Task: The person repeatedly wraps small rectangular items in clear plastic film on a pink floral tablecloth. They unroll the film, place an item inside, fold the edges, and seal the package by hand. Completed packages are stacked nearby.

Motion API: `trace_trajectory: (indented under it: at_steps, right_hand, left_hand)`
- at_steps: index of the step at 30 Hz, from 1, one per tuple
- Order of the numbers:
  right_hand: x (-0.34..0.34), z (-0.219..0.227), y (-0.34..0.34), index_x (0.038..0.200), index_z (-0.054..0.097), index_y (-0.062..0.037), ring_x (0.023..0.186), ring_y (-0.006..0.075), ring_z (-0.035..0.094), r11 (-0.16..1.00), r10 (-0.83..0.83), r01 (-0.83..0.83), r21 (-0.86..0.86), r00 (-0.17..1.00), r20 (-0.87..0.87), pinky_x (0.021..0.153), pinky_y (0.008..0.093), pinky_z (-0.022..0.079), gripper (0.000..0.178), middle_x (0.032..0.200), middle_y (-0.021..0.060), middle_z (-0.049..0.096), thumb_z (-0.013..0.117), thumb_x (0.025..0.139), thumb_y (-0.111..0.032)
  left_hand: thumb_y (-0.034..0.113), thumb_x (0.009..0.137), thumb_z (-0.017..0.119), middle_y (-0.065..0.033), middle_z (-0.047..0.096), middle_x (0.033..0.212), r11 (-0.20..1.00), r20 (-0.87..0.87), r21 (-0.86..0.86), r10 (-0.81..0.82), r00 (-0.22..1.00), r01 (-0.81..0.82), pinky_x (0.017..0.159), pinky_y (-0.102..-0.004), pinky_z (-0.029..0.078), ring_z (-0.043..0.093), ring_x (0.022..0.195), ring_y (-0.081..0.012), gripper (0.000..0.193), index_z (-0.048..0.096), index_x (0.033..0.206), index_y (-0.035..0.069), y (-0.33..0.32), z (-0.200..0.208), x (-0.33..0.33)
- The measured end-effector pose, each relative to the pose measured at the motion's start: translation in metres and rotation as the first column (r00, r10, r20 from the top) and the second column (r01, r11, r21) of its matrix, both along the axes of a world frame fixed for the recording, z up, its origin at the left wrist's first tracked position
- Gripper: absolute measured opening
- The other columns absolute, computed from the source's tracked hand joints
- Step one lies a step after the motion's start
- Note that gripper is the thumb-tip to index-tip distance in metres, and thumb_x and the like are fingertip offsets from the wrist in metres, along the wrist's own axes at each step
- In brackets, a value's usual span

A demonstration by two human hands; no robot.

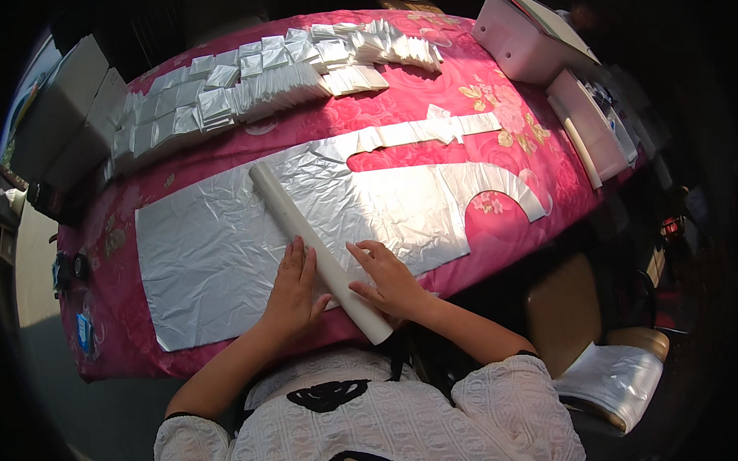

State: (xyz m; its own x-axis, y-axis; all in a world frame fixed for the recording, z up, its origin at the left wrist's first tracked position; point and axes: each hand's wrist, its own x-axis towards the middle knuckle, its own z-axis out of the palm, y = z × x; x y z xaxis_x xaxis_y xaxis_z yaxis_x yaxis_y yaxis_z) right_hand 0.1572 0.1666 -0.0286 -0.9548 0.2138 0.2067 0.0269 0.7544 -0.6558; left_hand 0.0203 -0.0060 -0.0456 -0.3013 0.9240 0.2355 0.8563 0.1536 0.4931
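A white plastic apron [199, 253] lies spread out and creased on the table, with its neck loop and curved cutouts toward the right. Across it, at a slant, rests a long white tube [291, 210], its near end reaching past the table's front edge. My left hand [291, 288] lies against the left side of the tube, fingers stretched out and touching it. On the tube's other side is my right hand [387, 280], fingers apart and its fingertips close to the tube. Neither hand wraps round it.
Rows of folded white plastic packets [279, 87] line the far side of the pink flowered tablecloth [497, 165]. Pale boxes [529, 46] stand at the far right, grey boxes [76, 102] at the far left. More white plastic sheeting [614, 376] lies on a chair [565, 301] at the right.
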Motion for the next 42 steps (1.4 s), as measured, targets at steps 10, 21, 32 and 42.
trace_trajectory:
  at_steps: [10,21,32,42]
  right_hand:
    - [0.020,-0.029,0.180,0.134,0.036,-0.0046,0.133,0.0321,0.022,0.859,-0.106,-0.006,0.512,0.977,0.188,0.107,0.0420,0.020,0.067,0.142,0.0196,0.025,0.049,0.084,-0.047]
    - [0.143,-0.041,0.302,0.106,0.060,0.0028,0.107,0.0312,0.054,0.591,-0.680,0.678,0.437,0.710,-0.182,0.093,0.0354,0.041,0.027,0.112,0.0188,0.058,0.053,0.084,-0.010]
    - [0.113,0.005,0.252,0.078,0.059,-0.0023,0.068,0.0210,0.058,0.641,-0.659,0.657,0.396,0.736,-0.155,0.063,0.0330,0.045,0.006,0.074,0.0082,0.061,0.062,0.075,-0.006]
    - [0.010,0.061,0.010,0.091,0.058,-0.0025,0.068,0.0169,0.060,0.934,0.152,-0.143,-0.327,0.988,0.001,0.062,0.0273,0.047,0.018,0.078,0.0078,0.061,0.063,0.074,0.000]
  left_hand:
    - [0.040,0.080,0.056,-0.0249,0.008,0.146,0.991,-0.072,-0.045,-0.125,0.990,0.122,0.107,-0.0533,0.012,0.009,0.132,-0.0492,0.080,0.019,0.139,0.001,0.051,-0.005,0.018]
    - [0.035,0.078,0.056,-0.0276,0.016,0.143,0.984,0.060,-0.095,-0.145,0.988,0.150,0.107,-0.0501,0.016,0.009,0.131,-0.0506,0.072,0.030,0.132,-0.005,0.068,0.017,0.025]
    - [0.036,0.074,0.062,-0.0245,0.023,0.140,0.992,0.183,0.063,-0.115,0.976,0.105,0.108,-0.0464,0.019,0.016,0.131,-0.0459,0.080,0.028,0.134,-0.003,0.071,0.015,0.027]
    - [0.022,0.087,0.058,-0.0123,0.051,0.116,0.991,0.988,-0.015,-0.005,-0.154,-0.130,0.079,-0.0287,0.049,0.058,0.095,-0.0179,0.044,0.044,0.120,-0.002,0.045,0.047,0.019]
